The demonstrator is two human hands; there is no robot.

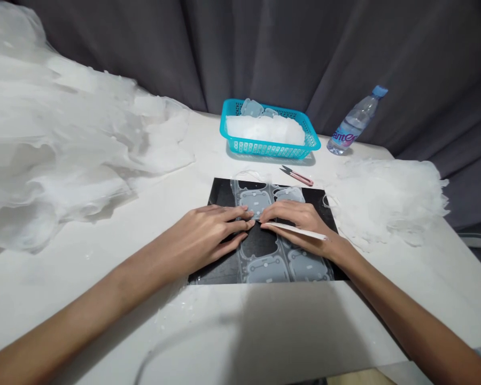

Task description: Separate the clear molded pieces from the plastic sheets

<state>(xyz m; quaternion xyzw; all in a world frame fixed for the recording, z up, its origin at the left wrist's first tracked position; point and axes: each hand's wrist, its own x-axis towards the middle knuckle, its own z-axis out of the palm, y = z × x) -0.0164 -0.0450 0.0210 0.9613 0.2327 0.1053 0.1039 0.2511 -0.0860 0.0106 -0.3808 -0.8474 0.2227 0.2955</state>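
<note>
Tabletop [196, 358] nearest me: smooth, white, with my soft shadow across it and small clear flecks left of centre. On it lies a flat, black, four-sided board [216, 272]. Over the board is a thin, frosted, translucent sheet [266, 267], apparently flexible, its fine material unconfirmed.

Sheet appearance: rounded, pale grey panels in two columns, each with fine moulded outlines and small dots. Black shows through some panel-shaped openings, one directly below my fingertips.

Position: the sheet runs beneath and between both hands, reaching toward me and away. My left hand [208, 230] lies low with fingers extended and slightly parted, fingertips resting on the sheet's left column; I see nothing gripped in it. My right hand [300, 219] pinches a slim white pen-shaped tool [299, 231], its dark tip near the left fingertips.

Beyond the board: pink-handled thread snips [299, 176] with dark blades. To the right, a heap of thin white translucent pieces [396, 198]; to the left, a larger, crumpled, filmy mound [84, 117].

Farther: a turquoise perforated plastic basket [270, 148] containing frosted pieces [266, 128], then a clear water bottle [355, 123], blue-capped. Dark grey folded curtain [264, 53] behind.
</note>
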